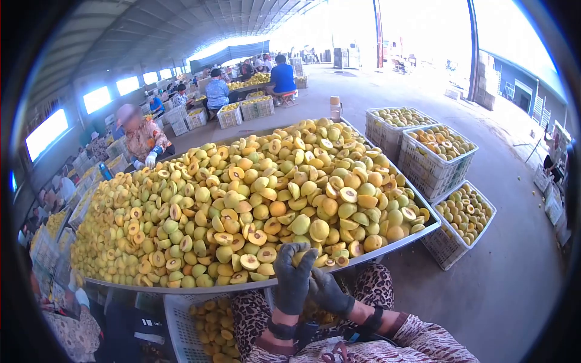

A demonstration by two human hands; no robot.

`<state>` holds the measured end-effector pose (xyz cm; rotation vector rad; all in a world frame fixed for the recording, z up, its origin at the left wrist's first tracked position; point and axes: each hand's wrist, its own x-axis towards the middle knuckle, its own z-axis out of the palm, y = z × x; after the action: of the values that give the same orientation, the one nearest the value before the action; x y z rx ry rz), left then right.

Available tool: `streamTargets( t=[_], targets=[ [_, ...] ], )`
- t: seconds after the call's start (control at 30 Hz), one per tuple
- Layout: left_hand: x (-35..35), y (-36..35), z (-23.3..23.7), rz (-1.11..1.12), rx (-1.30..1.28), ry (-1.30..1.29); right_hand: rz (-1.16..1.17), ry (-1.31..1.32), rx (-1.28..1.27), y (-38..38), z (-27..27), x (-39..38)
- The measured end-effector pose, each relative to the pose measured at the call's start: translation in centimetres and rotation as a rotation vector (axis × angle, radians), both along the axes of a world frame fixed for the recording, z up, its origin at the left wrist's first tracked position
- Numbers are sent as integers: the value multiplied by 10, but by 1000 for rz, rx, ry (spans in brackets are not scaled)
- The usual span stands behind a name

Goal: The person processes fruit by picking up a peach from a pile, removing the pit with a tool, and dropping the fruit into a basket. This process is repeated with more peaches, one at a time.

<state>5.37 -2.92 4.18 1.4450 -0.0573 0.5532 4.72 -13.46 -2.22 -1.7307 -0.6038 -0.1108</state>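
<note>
A metal-rimmed table [242,284] bears a large heap of yellow-green fruit [230,206], many of them cut in half with brown centres. At its near edge my left hand [292,275], in a dark grey glove, has its fingers curled round a yellow fruit [298,258]. Close beside it on the right is my right hand [328,291], also gloved. Its fingers are bent toward the left hand, and what they hold, if anything, is hidden. Below, between my legs, more fruit shows partly behind the hands.
A crate of fruit pieces [181,327] stands below the table's near edge. Fruit-filled crates [439,163] stand on the floor at the right. A bottle [334,107] is at the far edge. A gloved co-worker [145,136] sits across at the left; other people work farther back.
</note>
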Motion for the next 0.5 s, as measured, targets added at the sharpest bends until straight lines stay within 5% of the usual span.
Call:
streamTargets(
  t=[0.07, 0.13, 0.27, 0.33, 0.4, 0.43, 0.5],
  targets=[
    [-5, 5, 2, 110, 283, -177, 39, 27, 76, -1, 4, -2],
    [-5, 10, 4, 51, 249, -115, 296, -182, -180, -16, 22, -7],
    [-11, 11, 14, -39, 295, -126, 299, -440, -163, -23, 35, -2],
    [-9, 8, 16, -24, 288, -140, 307, 602, 17, -23, 42, -14],
    [-8, 8, 22, -164, -30, -124, 359, 556, 137, -25, 39, -15],
    [-6, 7, 21, -208, -105, -90, 377, 773, 424, -20, 57, -18],
    [0, 9, 14, -255, -182, -63, 425, 778, 258, -30, 80, -16]
  ],
)
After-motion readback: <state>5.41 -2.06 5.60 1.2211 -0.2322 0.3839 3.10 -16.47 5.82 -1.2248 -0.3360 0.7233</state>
